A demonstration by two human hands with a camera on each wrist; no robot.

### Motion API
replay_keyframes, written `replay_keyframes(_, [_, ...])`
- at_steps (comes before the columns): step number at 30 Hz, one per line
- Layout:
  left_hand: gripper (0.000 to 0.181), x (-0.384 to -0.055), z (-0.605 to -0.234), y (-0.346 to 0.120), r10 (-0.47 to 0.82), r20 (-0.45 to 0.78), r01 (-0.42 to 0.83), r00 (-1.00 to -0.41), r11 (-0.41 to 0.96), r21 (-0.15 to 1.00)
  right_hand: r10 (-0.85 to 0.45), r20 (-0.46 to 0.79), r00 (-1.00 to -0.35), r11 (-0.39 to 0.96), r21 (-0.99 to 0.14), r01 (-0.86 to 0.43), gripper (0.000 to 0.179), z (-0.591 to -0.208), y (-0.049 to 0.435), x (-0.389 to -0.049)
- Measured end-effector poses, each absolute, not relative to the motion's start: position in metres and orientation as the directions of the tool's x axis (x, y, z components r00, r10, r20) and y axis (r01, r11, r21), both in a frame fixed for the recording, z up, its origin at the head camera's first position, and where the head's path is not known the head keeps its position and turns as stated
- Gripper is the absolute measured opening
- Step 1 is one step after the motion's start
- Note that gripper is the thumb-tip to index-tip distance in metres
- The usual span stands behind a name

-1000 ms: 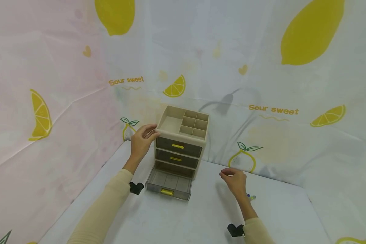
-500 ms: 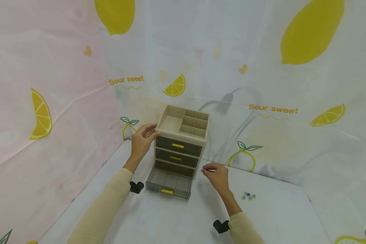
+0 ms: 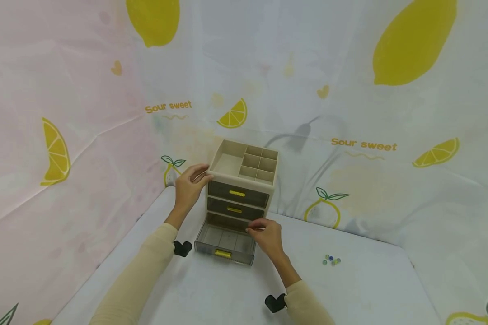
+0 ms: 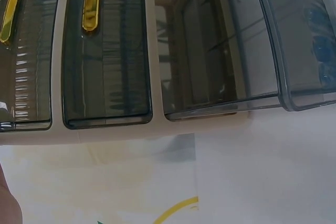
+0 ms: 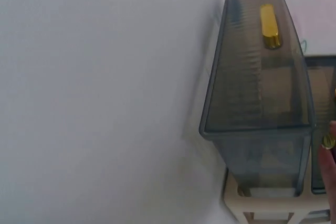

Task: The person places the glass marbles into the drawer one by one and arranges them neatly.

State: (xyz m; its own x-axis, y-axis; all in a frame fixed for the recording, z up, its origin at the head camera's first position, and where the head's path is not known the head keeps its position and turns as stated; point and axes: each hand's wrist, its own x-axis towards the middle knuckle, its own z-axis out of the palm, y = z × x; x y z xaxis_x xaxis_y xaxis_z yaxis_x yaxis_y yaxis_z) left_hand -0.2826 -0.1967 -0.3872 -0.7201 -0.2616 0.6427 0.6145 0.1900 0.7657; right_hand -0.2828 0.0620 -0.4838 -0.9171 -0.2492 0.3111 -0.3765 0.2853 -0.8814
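In the head view, a pale pink, creased wall stands at nine o'clock and meets a whitish wall at twelve; one big printed lemon hangs at eleven, another at two, with a lemon slice at nine and more at twelve and three; the lettering "Sour sweet" (in orange, twice over) sits at ten and three; a grey lamp-shaped shadow falls at two; a white tabletop spreads through five o'clock
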Motion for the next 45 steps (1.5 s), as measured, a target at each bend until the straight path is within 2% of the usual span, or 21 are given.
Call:
replay_keyframes(11, [0.038, -0.281, -0.387, -0.196, -0.259, 0.634, 0.599, -0.729, 0.207, 0.774, -0.296, 0.284, -0.912, 0.262, -0.894, -0.363, 0.015, -0.499, 0.034, -0.274])
replay_keyframes(24, [0.038, -0.282, -0.387, -0.196, -0.266, 0.632, 0.605, -0.728, 0.186, 0.775, -0.398, 0.298, -0.868, 0.282, -0.86, -0.425, 0.011, -0.505, 0.017, -0.263])
replay_keyframes(38, [0.039, -0.283, -0.389, -0.197, -0.277, 0.625, 0.6, -0.73, 0.177, 0.78, -0.521, 0.122, -0.845, 0.426, -0.821, -0.381, 0.007, -0.501, -0.001, -0.271])
replay_keyframes(45, [0.039, -0.284, -0.389, -0.197, -0.267, 0.629, 0.607, -0.73, 0.169, 0.777, -0.542, -0.002, -0.84, 0.464, -0.835, -0.297, 0.004, -0.504, -0.004, -0.277])
